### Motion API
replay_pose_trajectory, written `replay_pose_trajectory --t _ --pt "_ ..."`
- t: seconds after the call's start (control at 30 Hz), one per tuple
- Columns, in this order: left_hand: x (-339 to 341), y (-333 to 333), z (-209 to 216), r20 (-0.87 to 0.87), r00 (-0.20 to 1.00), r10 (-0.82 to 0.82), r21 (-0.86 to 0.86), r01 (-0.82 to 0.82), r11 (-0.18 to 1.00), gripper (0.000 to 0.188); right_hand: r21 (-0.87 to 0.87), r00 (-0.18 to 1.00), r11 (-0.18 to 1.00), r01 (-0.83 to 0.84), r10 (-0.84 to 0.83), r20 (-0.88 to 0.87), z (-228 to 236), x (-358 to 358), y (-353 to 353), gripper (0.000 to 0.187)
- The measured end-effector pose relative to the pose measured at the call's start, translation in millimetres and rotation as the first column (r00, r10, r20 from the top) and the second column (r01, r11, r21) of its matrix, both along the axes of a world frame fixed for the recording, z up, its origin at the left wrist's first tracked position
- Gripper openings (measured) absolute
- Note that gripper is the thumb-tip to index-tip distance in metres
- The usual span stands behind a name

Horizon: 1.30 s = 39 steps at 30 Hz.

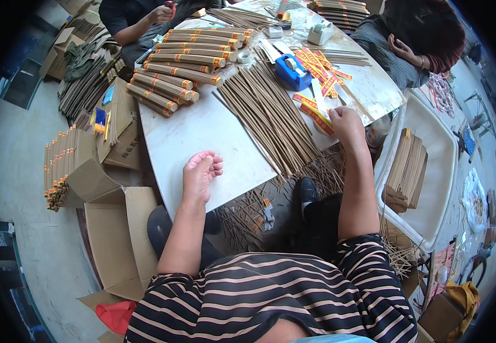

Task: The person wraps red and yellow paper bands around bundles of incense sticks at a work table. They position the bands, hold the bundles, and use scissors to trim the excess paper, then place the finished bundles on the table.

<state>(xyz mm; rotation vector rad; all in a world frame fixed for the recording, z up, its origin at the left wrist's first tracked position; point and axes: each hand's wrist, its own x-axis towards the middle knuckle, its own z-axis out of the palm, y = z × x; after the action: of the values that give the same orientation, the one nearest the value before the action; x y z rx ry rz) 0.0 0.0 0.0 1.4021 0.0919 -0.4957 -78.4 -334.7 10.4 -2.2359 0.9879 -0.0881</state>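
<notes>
- The left hand (pixel 200 174) sat palm-up on the near edge of the table (pixel 202 128), fingers loosely curled, holding nothing.
- The right hand (pixel 346 127) was further out on the table, palm down on a red and yellow paper label (pixel 315 116). Fingers were pressed flat on it, but I couldn't tell if it was actually pinching the label or just resting there.
- Between the two hands lay a big loose pile of thin brown sticks (pixel 271 117), fanned out and running right to the table's near edge, just beside the right hand.
- More of those red and yellow labels (pixel 319 67) were spread out past the right hand, next to a blue tape dispenser (pixel 291 71).
- Far left of the table had a stack of wrapped stick bundles (pixel 185 63), each banded at the end.
- A white tape dispenser (pixel 320 33) sat near the far edge.
- Two other people were at the far side: one's hand (pixel 162 12) at top left, another's hand (pixel 402 50) at top right.
- An open cardboard box (pixel 119 234) was on the floor to the left, and a white tray (pixel 425 166) with a flat stack of sticks was to the right.
- Loose sticks were scattered on the floor under the table too.
</notes>
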Motion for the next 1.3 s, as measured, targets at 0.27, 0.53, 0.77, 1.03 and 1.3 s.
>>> replay_pose_trajectory --t 0.27,0.53,0.77,1.03,1.3 --pt "-3 -36 2 -0.046 0.995 -0.091 -0.015 0.090 0.996 0.024 -0.191 0.898 0.981 -0.036 0.116 0.423 3 10 35 0.025" --pt "-3 -68 0 -0.128 0.974 -0.189 -0.083 0.179 0.980 0.035 -0.296 0.934 0.891 -0.345 0.355 -0.020 14 21 93 0.045" --pt "5 -86 -9 -0.182 0.966 -0.182 -0.178 0.149 0.973 0.033 -0.407 0.905 0.809 -0.424 0.398 -0.152 11 26 112 0.054" --pt "7 -91 -6 -0.196 0.965 -0.174 -0.239 0.125 0.963 0.033 -0.263 0.888 0.850 -0.456 0.414 -0.202 9 36 116 0.047" --pt "12 -92 -5 -0.213 0.960 -0.182 -0.221 0.134 0.966 0.037 -0.253 0.898 0.862 -0.439 0.413 -0.153 1 42 121 0.036"
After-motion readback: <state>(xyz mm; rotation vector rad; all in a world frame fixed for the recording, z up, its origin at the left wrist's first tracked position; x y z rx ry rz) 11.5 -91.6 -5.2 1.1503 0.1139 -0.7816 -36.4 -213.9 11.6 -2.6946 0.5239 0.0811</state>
